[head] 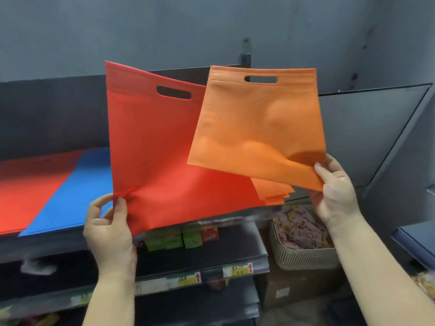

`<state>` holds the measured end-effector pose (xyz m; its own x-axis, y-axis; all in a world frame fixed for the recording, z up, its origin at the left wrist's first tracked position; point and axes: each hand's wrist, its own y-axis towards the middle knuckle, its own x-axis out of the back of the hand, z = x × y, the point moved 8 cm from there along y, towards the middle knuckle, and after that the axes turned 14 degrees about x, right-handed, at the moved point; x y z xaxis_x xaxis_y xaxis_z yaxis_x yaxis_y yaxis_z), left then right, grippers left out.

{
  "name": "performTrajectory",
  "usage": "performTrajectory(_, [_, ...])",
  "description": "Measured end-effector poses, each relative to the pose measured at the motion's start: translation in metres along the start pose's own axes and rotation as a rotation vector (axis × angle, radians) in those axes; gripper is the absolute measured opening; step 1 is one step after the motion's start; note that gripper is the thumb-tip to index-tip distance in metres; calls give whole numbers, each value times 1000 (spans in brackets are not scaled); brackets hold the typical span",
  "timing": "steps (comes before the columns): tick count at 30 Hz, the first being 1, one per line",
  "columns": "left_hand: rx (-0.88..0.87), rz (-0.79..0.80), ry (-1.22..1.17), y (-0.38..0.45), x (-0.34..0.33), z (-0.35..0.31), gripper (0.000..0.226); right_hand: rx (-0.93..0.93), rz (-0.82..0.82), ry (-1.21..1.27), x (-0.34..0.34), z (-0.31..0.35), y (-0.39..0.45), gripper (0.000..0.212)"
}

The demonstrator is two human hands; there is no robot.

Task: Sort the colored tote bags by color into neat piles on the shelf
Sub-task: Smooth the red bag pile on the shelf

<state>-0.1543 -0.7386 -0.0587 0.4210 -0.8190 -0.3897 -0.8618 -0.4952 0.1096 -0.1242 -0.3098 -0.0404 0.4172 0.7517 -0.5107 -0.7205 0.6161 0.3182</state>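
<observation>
I see my left hand (pixel 110 228) raised in front of the shelf (pixel 58 241), thumb and forefinger pinching the lower left corner of a red tote bag (pixel 153 156). My right hand (pixel 334 191) is up at the same height, thumb on top, pinching the lower right corner of an orange tote bag (pixel 256 128). Both bags stand upright in the air, handle slots at the top, faces toward me; the red one leans left, and the orange one overlaps its right edge. Behind them, on the shelf, lie a flat orange pile (pixel 273 191), a blue pile (pixel 77 191) and a red pile (pixel 26 191) side by side. Lower right sits a pale basket (pixel 303 257); green boxes (pixel 174 241) sit on the shelf below.
</observation>
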Motion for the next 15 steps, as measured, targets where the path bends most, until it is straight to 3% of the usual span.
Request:
performTrajectory(7, [-98,-36,65,62,69,-28,28,-48,33,-266,-49,-39,18,23])
performTrajectory(12, [-92,-1,153,86,92,-24,28,143,189,-1122,-75,-43,21,31])
performTrajectory(15, [-103,32,249,92,96,-24,28,107,315,-1413,-85,-54,12,41])
